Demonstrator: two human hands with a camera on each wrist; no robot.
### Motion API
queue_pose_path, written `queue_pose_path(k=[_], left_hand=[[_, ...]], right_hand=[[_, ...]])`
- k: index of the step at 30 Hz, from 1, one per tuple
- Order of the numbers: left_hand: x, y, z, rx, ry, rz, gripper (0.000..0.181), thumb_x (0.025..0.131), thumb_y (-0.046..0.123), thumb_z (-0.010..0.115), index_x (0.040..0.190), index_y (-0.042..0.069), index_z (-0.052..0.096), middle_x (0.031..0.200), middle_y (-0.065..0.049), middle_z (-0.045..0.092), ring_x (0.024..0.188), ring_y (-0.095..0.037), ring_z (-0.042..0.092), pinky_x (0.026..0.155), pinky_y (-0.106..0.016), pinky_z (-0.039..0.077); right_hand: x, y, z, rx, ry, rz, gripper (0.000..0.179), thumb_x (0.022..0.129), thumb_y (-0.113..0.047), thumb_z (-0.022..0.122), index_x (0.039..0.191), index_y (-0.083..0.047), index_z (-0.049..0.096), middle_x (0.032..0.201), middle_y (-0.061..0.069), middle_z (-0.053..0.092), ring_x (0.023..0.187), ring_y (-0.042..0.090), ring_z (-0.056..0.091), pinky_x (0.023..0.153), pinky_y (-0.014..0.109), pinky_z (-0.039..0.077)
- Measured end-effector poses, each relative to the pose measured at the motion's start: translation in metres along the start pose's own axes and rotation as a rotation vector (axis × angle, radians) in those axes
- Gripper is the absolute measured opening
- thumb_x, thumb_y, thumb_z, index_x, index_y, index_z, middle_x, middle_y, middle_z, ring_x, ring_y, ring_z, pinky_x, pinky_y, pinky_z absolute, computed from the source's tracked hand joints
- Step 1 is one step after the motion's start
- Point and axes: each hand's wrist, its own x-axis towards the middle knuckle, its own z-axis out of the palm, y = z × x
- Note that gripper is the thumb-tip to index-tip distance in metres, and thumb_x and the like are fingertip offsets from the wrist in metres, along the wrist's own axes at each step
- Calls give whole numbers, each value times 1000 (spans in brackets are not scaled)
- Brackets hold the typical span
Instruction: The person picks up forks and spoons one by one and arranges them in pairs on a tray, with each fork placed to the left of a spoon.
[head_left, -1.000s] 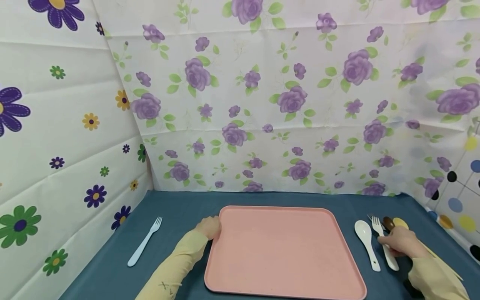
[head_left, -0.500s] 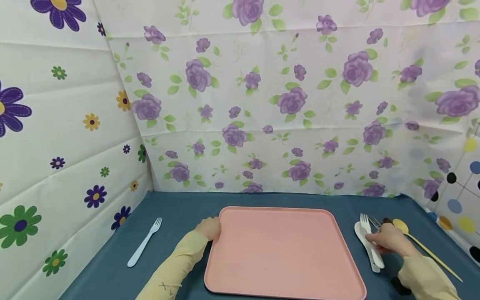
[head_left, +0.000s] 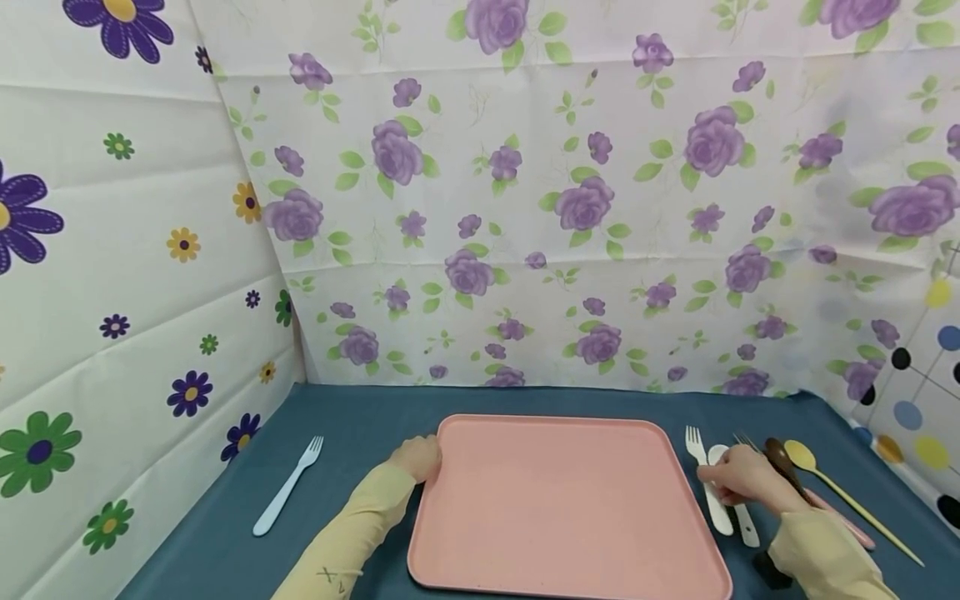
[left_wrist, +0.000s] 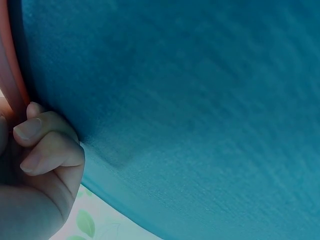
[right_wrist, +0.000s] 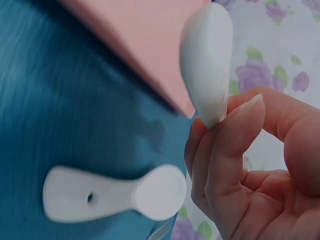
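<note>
Pinching a white fork [head_left: 712,497] with thumb and fingers, the right hand [head_left: 738,477] is making a small grip, only as wide as the handle. The fork is pointing its tines away from the person, just beside the right edge of the pink tray [head_left: 570,508]. The left hand [head_left: 417,458] is curling its fingers on the tray's left edge, near the far corner. A white spoon [head_left: 746,525] is lying just right of the fork, partly hiding under the right hand in the head view. Further right, a metal fork [head_left: 744,439], a brown spoon [head_left: 780,460], a pink handle [head_left: 843,521] and a yellow spoon [head_left: 801,455] are lying close together, so that side is looking crowded. On the left, a light blue fork [head_left: 287,490] is lying well apart from the tray, with blue worktop [head_left: 360,408] and the left sleeve [head_left: 348,525] showing between. A flowery cloth [head_left: 525,208] is hanging behind the far edge. The right wrist view is showing the white fork's fat handle end sticking up; its tines are showing only in the head view. The left wrist view is showing bent fingertips that the head view is hiding.
</note>
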Motion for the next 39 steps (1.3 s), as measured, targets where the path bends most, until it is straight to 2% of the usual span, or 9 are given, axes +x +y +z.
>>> queue_pose_path(k=[7,11,14,18,22,27,32,39], left_hand=[[-2,1,-2,21,1,8,20,95,10,43,99,-5,55,83,-19,56,77,-36,58,63,-45,47],[0,1,-2,-2,0,-10,19,95,9,43,98,-6,54,81,-18,55,76,-35,58,61,-43,46],[3,0,1,-13,1,-25,18,94,8,43,98,-6,54,79,-17,55,73,-33,58,58,-42,45],[7,-3,4,8,7,-12,18,94,8,43,98,-6,53,78,-17,54,70,-31,57,55,-40,44],[3,1,-1,-26,-11,-23,19,94,8,45,101,-7,54,81,-17,55,74,-33,58,58,-42,45],[-3,5,-6,-19,-4,7,22,95,10,44,104,-7,54,87,-19,57,80,-36,58,61,-43,46],[-3,3,-5,-11,-9,21,22,95,9,43,104,-8,54,85,-19,56,77,-34,58,60,-41,46],[-4,3,-6,-22,-20,-3,22,95,9,43,105,-7,54,88,-19,56,81,-35,58,62,-43,46]], right_hand=[[-1,-15,14,42,15,-26,38,81,-20,64,51,-10,43,46,3,45,39,11,47,48,31,47],[-2,-25,20,63,16,-40,43,82,-22,65,48,-12,42,44,1,43,38,11,46,48,31,47],[-3,-31,24,71,12,-56,42,82,-19,64,49,-12,41,44,1,43,38,11,48,48,31,47],[-3,-38,29,80,4,-61,38,82,-14,62,52,-12,40,46,2,45,39,11,49,48,31,46],[-2,-45,34,89,-17,-65,33,82,-12,61,54,-10,44,47,3,46,40,11,48,48,29,45],[-1,-52,40,82,-35,-62,30,81,-11,61,54,-8,48,48,4,48,42,11,49,47,28,45],[0,-58,47,79,-9,-70,25,78,-9,63,56,-5,52,49,5,50,42,12,51,49,30,47],[2,-69,57,69,-6,-102,28,78,-7,63,54,-5,50,49,6,50,40,11,49,47,29,47]])
